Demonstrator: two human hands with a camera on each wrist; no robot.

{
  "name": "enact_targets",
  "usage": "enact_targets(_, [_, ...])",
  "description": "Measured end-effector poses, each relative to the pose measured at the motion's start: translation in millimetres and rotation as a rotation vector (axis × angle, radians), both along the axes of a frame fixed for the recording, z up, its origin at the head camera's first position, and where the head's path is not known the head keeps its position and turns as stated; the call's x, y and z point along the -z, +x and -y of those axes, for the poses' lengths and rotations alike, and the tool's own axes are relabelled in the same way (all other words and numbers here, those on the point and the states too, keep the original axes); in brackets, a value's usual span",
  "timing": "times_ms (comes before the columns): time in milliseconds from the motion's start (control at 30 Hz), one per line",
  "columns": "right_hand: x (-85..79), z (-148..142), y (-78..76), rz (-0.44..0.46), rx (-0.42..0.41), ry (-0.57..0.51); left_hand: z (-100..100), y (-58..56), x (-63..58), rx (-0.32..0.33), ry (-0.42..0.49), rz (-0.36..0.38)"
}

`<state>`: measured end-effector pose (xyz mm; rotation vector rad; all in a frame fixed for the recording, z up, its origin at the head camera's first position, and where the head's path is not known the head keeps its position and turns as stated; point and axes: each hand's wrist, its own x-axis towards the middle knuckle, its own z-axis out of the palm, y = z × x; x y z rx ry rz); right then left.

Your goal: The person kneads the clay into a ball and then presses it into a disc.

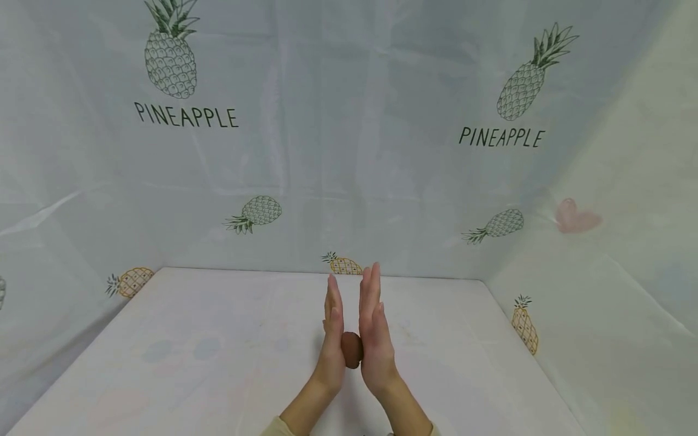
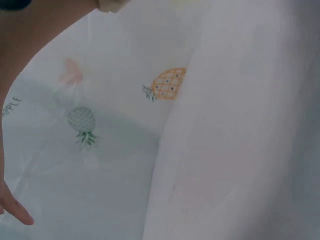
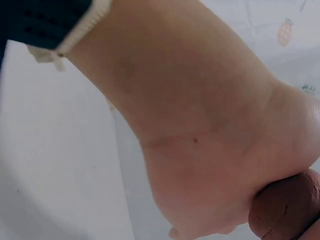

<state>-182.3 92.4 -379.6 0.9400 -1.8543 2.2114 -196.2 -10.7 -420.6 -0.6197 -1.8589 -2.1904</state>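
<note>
Hands, bare, two, facing each other with a narrow gap between; listed from the left.

Item one: left hand (image 1: 332,345). Fingers straight, curled round nothing; palm laid against the lump. Likely fault: pushing harder than its partner, which could drive the lump off centre or flatten one side.

Item two: one brown lump (image 1: 352,350), rounded, lodged low between the palms, near the heels, touching both. Clay or dough, by my guess. Close by the right wrist, a thin crease (image 3: 280,220) shows on its skin. Likely faults: the crease might open into a split if squeezed unevenly; with too slack a press, the lump might slip out beneath, since no finger closes under it. Placed so near the heels, it has little palm left on that side should it roll towards the wrists.

Item three: right hand (image 1: 376,342). Fingers straight also, gripping nothing, palm bearing on the lump. Likely fault: sliding out of line with the left, leaving the lump pinched at an edge.

Item four, underneath and to both sides: white surface (image 1: 463,363). Hands appear raised above it; how high, I cannot tell. A dropped lump could dent there.

Item five, far right: cloth (image 1: 611,339), pineapple-printed, well apart from the hands; little hazard.
</note>
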Motion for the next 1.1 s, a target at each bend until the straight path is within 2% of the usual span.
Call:
enact_targets(267, [0.3, -8.3, -6.7, 0.015, 0.042, 0.006, -5.3, 10.8, -2.4, 0.084, 0.008, 0.013])
enact_targets(467, [1.2, -14.0, -13.0, 0.074, 0.084, -0.032, -7.5, 20.4, -8.5, 0.144, -0.009, -0.041])
enact_targets(600, [5.1, -15.2, -17.0, 0.111, 0.051, -0.029, -8.6, 24.4, -11.7, 0.128, -0.021, -0.077])
enact_targets(733, [9.9, -15.4, -20.6, 0.15, -0.017, -0.024, -8.8, 25.6, -13.4, 0.093, -0.04, -0.115])
enact_targets(1000, [15.8, -7.6, -20.8, 0.196, -0.133, 0.004, -0.7, 20.6, -18.4, 0.042, -0.052, -0.171])
enact_targets(1100, [17.4, -2.8, -18.2, 0.213, -0.157, 0.023, 4.6, 18.2, -22.0, 0.035, -0.031, -0.151])
